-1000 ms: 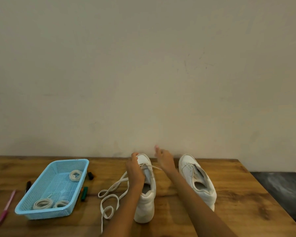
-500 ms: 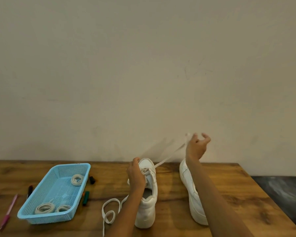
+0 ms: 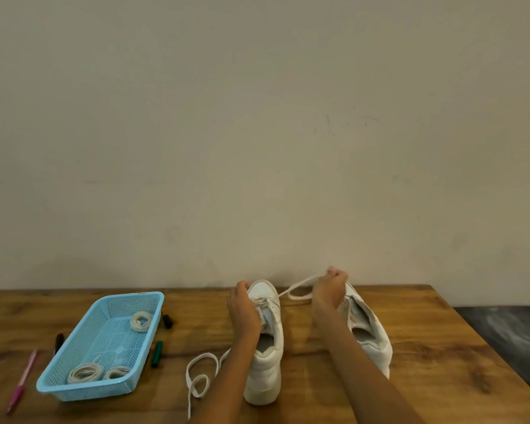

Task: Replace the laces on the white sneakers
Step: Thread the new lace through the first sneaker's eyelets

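Observation:
Two white sneakers stand on the wooden table [image 3: 441, 356], toes toward the wall. My left hand [image 3: 242, 310] grips the left sneaker [image 3: 265, 362] at its laced front. A white lace [image 3: 297, 286] runs taut from that sneaker's eyelets up to my right hand [image 3: 331, 287], which pinches it above the toe of the right sneaker [image 3: 371, 332]. The lace's other end [image 3: 199, 374] lies in loose loops on the table left of the sneaker. The right sneaker shows no lace.
A light blue plastic basket [image 3: 74, 390] at the left holds three coiled white laces [image 3: 84, 371]. Markers lie around it: a black one [image 3: 167, 321], a green one [image 3: 157, 353], another dark one [image 3: 57, 342], and a pink pen [image 3: 22, 381]. The table ends at the right.
My right hand first rose and drew the lace out to the right, then came back down toward the right sneaker's toe, still pinching it. The loose loops at the left grew shorter.

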The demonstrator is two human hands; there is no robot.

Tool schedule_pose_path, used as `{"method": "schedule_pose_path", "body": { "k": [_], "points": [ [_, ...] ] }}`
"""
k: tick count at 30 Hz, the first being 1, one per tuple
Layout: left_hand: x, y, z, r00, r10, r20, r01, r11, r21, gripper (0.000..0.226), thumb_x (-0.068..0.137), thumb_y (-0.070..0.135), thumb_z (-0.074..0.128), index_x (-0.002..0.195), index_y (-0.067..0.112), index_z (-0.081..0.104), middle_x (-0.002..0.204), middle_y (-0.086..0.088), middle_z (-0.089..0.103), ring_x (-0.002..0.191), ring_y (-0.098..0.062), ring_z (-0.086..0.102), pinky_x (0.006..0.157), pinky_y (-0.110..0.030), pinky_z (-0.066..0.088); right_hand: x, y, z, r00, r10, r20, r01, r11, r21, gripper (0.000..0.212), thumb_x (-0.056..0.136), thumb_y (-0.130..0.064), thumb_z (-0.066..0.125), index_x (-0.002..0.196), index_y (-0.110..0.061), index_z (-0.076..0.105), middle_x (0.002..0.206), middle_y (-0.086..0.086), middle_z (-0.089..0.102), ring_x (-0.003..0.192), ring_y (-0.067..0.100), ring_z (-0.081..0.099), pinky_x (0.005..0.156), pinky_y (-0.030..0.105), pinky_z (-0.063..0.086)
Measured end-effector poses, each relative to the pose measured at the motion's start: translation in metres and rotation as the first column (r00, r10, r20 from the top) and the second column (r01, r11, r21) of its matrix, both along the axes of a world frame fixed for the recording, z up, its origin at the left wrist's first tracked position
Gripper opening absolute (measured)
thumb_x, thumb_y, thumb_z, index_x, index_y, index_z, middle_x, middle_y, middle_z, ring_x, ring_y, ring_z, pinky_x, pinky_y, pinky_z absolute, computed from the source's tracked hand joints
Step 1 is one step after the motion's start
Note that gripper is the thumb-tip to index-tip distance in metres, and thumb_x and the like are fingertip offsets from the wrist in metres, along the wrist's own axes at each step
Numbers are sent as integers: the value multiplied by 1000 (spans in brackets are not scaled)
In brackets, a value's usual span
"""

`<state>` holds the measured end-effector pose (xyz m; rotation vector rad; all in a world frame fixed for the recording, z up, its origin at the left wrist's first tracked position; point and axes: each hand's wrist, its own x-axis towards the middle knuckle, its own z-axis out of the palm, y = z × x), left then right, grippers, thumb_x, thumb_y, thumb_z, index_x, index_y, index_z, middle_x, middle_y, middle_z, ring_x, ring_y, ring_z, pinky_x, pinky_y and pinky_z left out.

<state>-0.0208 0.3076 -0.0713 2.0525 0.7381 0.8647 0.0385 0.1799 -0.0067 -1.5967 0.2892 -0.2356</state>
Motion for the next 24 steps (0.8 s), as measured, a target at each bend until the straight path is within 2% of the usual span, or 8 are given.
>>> {"method": "schedule_pose_path", "body": {
  "k": [2, 5, 8, 11, 13, 15, 17, 24],
  "points": [
    [-2, -2, 2, 1000, -3, -6, 3, 1000, 3, 30, 93, 0, 44, 122, 5, 54, 119, -14, 57, 108, -23, 52, 82, -21, 44, 10, -12, 6, 994, -99, 36, 97, 994, 45, 23, 102, -20, 34, 115, -4, 44, 94, 10, 54, 85, 25, 50, 74, 35, 38],
    [-2, -2, 0, 1000, -5, -17, 5, 1000, -7, 31, 93, 0, 45, 122, 4, 54, 119, -14, 57, 110, -25, 53, 83, -23, 43, 10, -11, 0, 951, 297, 83, -278, 943, -185, 20, 98, -15, 43, 114, -4, 50, 98, 13, 60, 75, 17, 53, 63, 26, 43],
    [-3, -2, 1, 998, -8, -58, 8, 1000, 1, 30, 91, 3, 49, 120, 6, 54, 119, -13, 58, 108, -26, 53, 85, -28, 46, 0, 4, -23, 694, 703, -154, -696, 601, -392, 17, 97, -22, 49, 104, -9, 57, 89, 0, 60, 70, 8, 55, 51, 12, 39],
    [-7, -3, 3, 993, 13, -114, -13, 1000, 1, 31, 90, 5, 52, 121, 9, 54, 120, -9, 59, 110, -26, 53, 87, -33, 47, -5, 20, -44, 608, 738, -293, -712, 344, -612, 21, 98, -28, 47, 83, -14, 52, 79, -1, 56, 68, 9, 50, 61, 17, 40],
    [-9, -4, 4, 987, 42, -157, -44, 999, -11, 32, 91, 6, 51, 122, 11, 53, 122, -7, 59, 112, -25, 53, 89, -36, 48, -3, 24, -49, 730, 646, -222, -611, 471, -637, 25, 99, -26, 44, 91, -8, 59, 94, 9, 62, 82, 17, 53, 75, 28, 43],
    [-9, -4, 5, 978, 70, -196, -79, 996, -34, 30, 91, 6, 52, 120, 12, 54, 121, -6, 59, 111, -24, 53, 89, -37, 48, -2, 21, -44, 891, 430, -146, -453, 820, -350, 29, 100, -25, 40, 100, -3, 59, 102, 13, 62, 92, 23, 57, 85, 37, 46],
    [-9, -5, 7, 966, 90, -244, -108, 992, -59, 27, 89, 4, 55, 115, 12, 55, 116, -4, 59, 108, -22, 54, 84, -33, 49, -2, 18, -40, 936, 308, -168, -332, 934, -134, 31, 101, -25, 37, 112, -2, 54, 109, 13, 59, 101, 26, 56, 90, 39, 46],
    [-11, 8, 7, 936, -64, -346, -15, 975, -223, 14, 92, 17, 51, 90, 9, 62, 93, -7, 65, 81, -19, 55, 64, -28, 41, -18, 28, -47, 746, 592, -306, -650, 547, -527, 17, 97, -28, 45, 87, -15, 47, 80, -3, 48, 76, 11, 46, 59, 19, 36]
  ]
}}
